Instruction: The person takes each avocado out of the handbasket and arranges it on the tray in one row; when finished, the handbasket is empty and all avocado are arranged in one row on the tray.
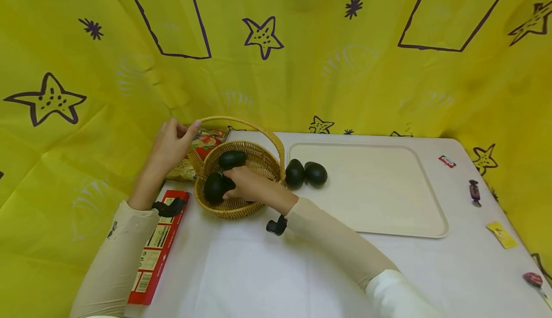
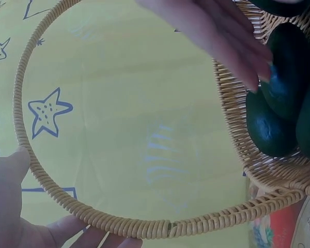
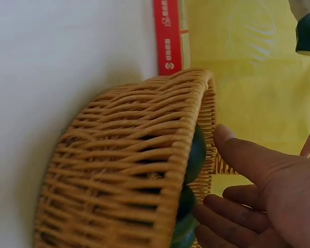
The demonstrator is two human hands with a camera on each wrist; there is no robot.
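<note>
A round wicker basket holds several dark green avocados. My left hand grips the basket's tall handle at its left side, with the thumb inside the hoop and fingers around the outside in the left wrist view. My right hand reaches over the rim into the basket, right at an avocado. In the right wrist view its thumb stands apart from the fingers, which extend toward the avocados. Two more avocados lie side by side just right of the basket, on the tray's left edge.
A beige tray lies right of the basket. A red box stretches along the table's left side, with colourful packets behind the basket. Small wrapped sweets and a lollipop line the right edge. A yellow curtain hangs behind.
</note>
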